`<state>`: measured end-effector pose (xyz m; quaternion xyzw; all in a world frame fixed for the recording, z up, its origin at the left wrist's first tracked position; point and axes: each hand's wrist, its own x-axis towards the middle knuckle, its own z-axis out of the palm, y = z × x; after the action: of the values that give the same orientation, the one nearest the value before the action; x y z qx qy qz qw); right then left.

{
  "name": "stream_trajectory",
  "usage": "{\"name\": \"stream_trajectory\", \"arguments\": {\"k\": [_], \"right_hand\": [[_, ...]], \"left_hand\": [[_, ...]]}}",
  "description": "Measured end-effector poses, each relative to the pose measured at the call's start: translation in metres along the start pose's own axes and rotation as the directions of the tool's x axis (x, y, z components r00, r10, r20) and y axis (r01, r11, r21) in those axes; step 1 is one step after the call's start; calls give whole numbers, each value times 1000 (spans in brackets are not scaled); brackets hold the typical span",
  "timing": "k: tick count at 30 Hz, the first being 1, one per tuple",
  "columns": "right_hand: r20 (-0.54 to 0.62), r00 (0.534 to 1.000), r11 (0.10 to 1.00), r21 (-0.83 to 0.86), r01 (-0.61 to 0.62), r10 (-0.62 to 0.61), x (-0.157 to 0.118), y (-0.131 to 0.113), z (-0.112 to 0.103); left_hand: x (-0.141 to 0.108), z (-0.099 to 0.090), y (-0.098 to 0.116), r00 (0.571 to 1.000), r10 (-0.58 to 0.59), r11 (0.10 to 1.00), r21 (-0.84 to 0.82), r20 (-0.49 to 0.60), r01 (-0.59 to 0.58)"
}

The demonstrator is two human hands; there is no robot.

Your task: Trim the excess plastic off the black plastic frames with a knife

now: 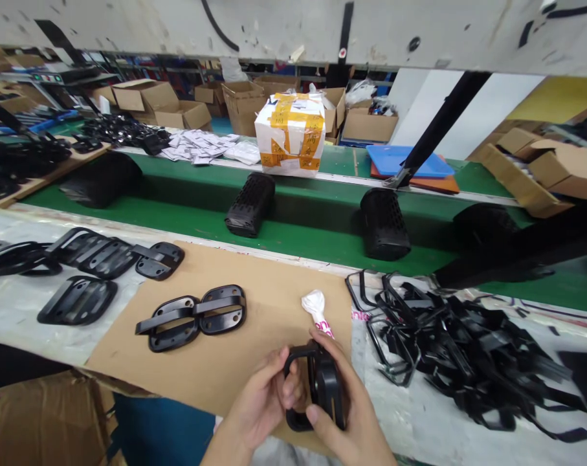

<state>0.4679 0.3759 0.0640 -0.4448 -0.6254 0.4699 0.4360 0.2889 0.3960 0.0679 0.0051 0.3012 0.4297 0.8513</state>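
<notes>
Near the bottom centre, a black plastic part with a handle-like loop (328,388) is held upright between both hands. My right hand (349,414) wraps round its right side, thumb across the front. My left hand (268,395) grips the loop on the left side with curled fingers. Beneath lies a brown cardboard sheet (264,310). Two similar black parts with straps across them, a left one (174,323) and a right one (221,309), rest on the sheet. Just beyond my hands is a white plastic wrapper (314,304) with pink print.
Black brackets (468,356) are heaped at the right. More black plates (79,299) lie at the left. Behind runs a green conveyor (307,207) with black mesh-like pieces (252,204), and a taped white box (291,133) stands beyond. A dark post (443,123) slants at the right.
</notes>
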Motion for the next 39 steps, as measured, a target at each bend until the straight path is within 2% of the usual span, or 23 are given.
{"name": "stream_trajectory", "arguments": {"k": [7, 12, 15, 19, 21, 25, 28, 31, 35, 39], "right_hand": [[87, 995, 999, 7, -47, 46, 8, -12, -13], [-21, 1000, 997, 73, 4, -3, 9, -12, 5], [-42, 999, 996, 86, 8, -4, 13, -14, 13], [-26, 1000, 993, 114, -8, 11, 21, -19, 8], [-34, 999, 991, 134, -15, 19, 25, -22, 1], [-146, 989, 993, 118, -12, 30, 33, -29, -10], [-176, 984, 994, 106, -18, 37, 38, -32, -13], [-189, 981, 993, 118, -20, 43, 40, -34, -11], [-240, 969, 991, 131, -19, 50, 40, -34, -4], [-242, 966, 988, 140, -61, 94, 39, -30, -2]], "left_hand": [[2, 0, -5, 998, 4, 1000, -20, 56, -3], [-4, 11, 2, 991, 130, 991, -1, -6, -130], [-6, 18, 15, 991, 131, 991, 45, -32, -129], [-6, 22, 24, 991, 125, 984, 137, -52, -117], [-6, 21, 20, 991, 128, 977, 174, -34, -120], [-8, 17, 5, 978, 208, 939, 275, 21, -206], [-10, 13, -6, 967, 256, 914, 322, 14, -246], [-10, 9, -12, 973, 230, 940, 267, -39, -211], [-10, 8, -16, 990, 119, 990, 79, -71, -113], [-11, 13, -14, 990, 129, 992, 26, -61, -127]]}}
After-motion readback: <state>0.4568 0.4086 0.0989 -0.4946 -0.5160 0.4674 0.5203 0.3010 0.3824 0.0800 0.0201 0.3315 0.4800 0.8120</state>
